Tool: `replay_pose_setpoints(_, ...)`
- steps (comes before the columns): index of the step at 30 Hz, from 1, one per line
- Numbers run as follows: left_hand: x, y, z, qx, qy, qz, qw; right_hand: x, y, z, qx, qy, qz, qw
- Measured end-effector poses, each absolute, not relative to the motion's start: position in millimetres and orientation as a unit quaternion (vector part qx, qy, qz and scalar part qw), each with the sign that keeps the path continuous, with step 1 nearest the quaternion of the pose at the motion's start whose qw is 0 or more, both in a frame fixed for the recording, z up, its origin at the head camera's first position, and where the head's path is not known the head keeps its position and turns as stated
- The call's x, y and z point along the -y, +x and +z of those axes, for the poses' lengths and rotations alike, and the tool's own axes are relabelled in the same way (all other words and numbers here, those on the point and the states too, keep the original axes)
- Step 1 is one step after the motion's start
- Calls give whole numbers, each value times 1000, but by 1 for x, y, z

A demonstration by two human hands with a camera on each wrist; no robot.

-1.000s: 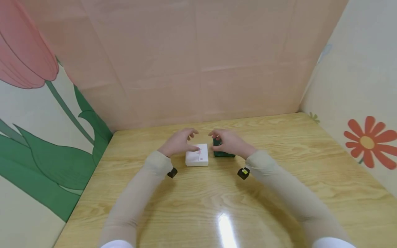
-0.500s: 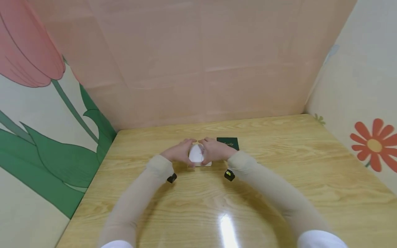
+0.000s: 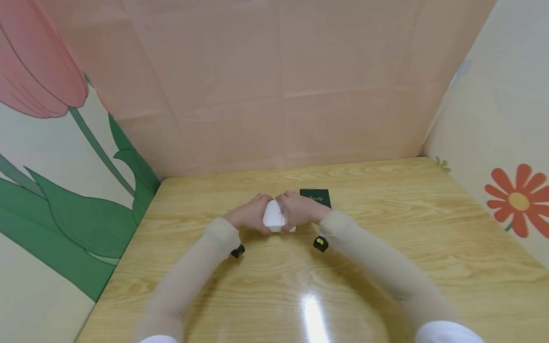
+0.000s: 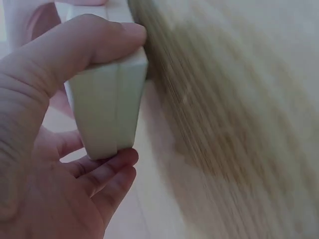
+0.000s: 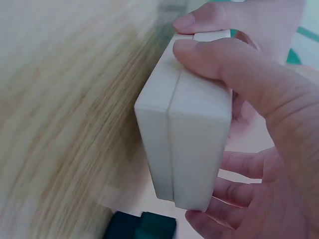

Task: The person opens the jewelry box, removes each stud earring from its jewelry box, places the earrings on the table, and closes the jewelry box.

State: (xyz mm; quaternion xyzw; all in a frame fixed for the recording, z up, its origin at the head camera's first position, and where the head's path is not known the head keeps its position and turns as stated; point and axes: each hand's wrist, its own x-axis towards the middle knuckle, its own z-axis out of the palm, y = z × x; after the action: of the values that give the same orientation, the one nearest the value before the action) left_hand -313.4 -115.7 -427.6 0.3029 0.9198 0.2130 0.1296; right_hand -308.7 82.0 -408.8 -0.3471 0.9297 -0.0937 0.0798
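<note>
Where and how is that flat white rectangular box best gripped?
Probably pinch the near and far walls of the flat white rectangular box, left hand from its left end, right hand from its right: it's straight-edged, shallow and narrow enough to span.

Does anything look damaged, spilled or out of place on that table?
Nothing stands out. The left hand and right hand hold the white box, whose visible sides show no dents; the green box lies nearby on the table. No spill shows.

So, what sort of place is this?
Probably a small indoor set-up, perhaps a booth: a wood-grain table before a creased pinkish backdrop, with a big pink tulip pictured on the left and a red flower on the right.
</note>
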Motion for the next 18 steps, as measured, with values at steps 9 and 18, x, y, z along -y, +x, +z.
replay_pose_setpoints(9,92,-271,-411,-915,332,204,109,-115,-270,-391,-919,-373,-106,63)
replay_pose_setpoints(18,69,-248,-419,-911,353,174,127,-137,-242,-398,-914,-372,-119,106)
